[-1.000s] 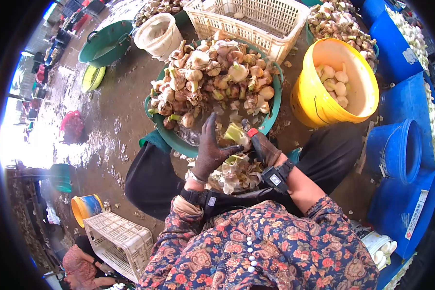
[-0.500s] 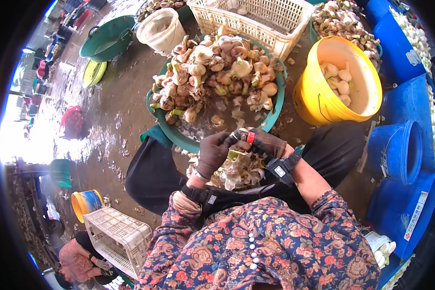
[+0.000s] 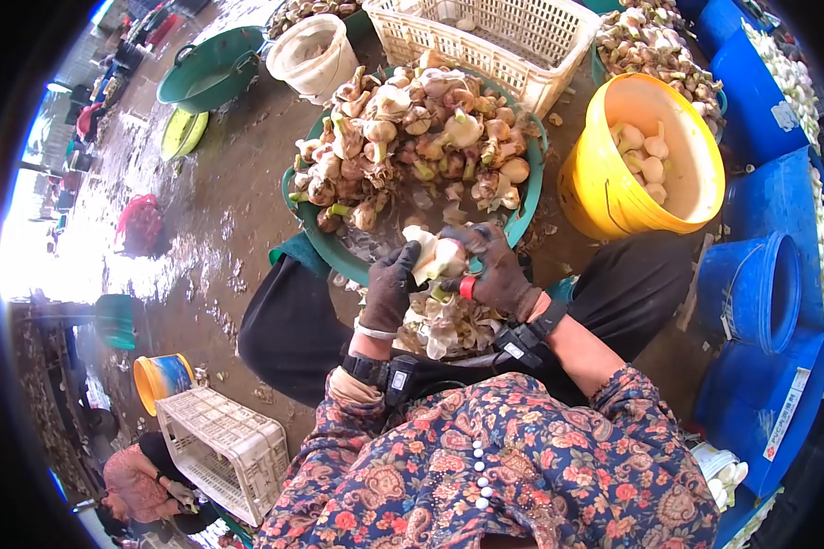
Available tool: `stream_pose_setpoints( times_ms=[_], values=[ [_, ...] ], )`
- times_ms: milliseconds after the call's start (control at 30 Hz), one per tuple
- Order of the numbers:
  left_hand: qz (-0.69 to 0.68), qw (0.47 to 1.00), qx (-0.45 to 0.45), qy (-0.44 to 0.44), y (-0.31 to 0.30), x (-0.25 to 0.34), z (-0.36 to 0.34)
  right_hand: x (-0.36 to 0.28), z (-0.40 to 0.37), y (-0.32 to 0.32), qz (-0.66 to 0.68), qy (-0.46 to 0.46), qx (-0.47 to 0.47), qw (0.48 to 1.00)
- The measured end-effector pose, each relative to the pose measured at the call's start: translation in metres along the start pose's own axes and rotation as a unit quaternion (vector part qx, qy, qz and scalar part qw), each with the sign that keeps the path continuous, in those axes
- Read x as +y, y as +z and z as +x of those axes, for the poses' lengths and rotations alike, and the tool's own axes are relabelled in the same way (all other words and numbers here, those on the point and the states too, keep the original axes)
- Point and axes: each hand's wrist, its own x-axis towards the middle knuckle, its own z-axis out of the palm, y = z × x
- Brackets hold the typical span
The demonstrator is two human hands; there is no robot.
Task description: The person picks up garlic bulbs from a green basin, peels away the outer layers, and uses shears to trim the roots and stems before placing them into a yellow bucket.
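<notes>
Two gloved hands are meeting over the person's lap in the head view, both closed on one bulb (image 3: 438, 256). The left hand (image 3: 389, 288) is gripping it from nine o'clock. The right hand (image 3: 502, 270) is pressing on it from three o'clock while clenching a red-ended tool (image 3: 467, 287) whose blade is hidden. The bulb is showing pale, with loose skin hanging off it.

Judging by the piles, the work is sitting at an early stage. At twelve o'clock from the hands a green basin (image 3: 313, 240) is carrying a high heap of rough bulbs (image 3: 412, 137). At two o'clock a yellow bucket (image 3: 595, 197) is holding only a few clean white ones (image 3: 645, 156) – most of it is showing bare wall. Husks (image 3: 449, 328) are gathering on the lap at six o'clock, just below the hands.
</notes>
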Motion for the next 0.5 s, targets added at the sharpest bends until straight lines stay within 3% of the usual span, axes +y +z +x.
stream_pose_setpoints(
  times_ms=[33, 100, 167, 200, 233, 300, 367, 433, 500],
  values=[
    [0.001, 1.0, 0.001, -0.001, 0.0, -0.002, -0.001, 0.001, 0.0, 0.004, 0.001, 0.001, 0.0, 1.0],
    [0.074, 0.995, -0.07, 0.014, 0.0, -0.008, 0.002, 0.006, 0.0, 0.013, -0.086, -0.079, -0.145, 0.983],
    [0.082, 0.994, -0.059, 0.046, 0.0, -0.015, 0.005, 0.011, 0.001, 0.018, -0.025, -0.065, -0.117, 0.991],
    [0.019, 0.997, -0.043, 0.069, -0.001, -0.019, 0.005, 0.013, 0.0, 0.021, 0.104, 0.051, -0.084, 0.99],
    [-0.042, 0.995, -0.027, 0.088, -0.003, -0.024, 0.006, 0.015, -0.004, 0.025, 0.23, 0.167, -0.048, 0.957],
    [-0.034, 0.993, -0.048, 0.107, -0.007, -0.012, -0.003, 0.027, -0.006, 0.029, 0.275, 0.218, -0.016, 0.936],
    [0.02, 0.981, -0.103, 0.166, 0.0, -0.004, -0.012, 0.038, -0.012, 0.034, 0.523, 0.397, 0.076, 0.75],
    [0.095, 0.97, -0.151, 0.166, -0.005, -0.013, -0.01, 0.06, -0.02, 0.045, 0.511, 0.382, 0.072, 0.767],
    [0.109, 0.966, -0.152, 0.179, -0.001, 0.0, -0.021, 0.065, -0.013, 0.044, 0.487, 0.51, 0.083, 0.704]
  ],
)
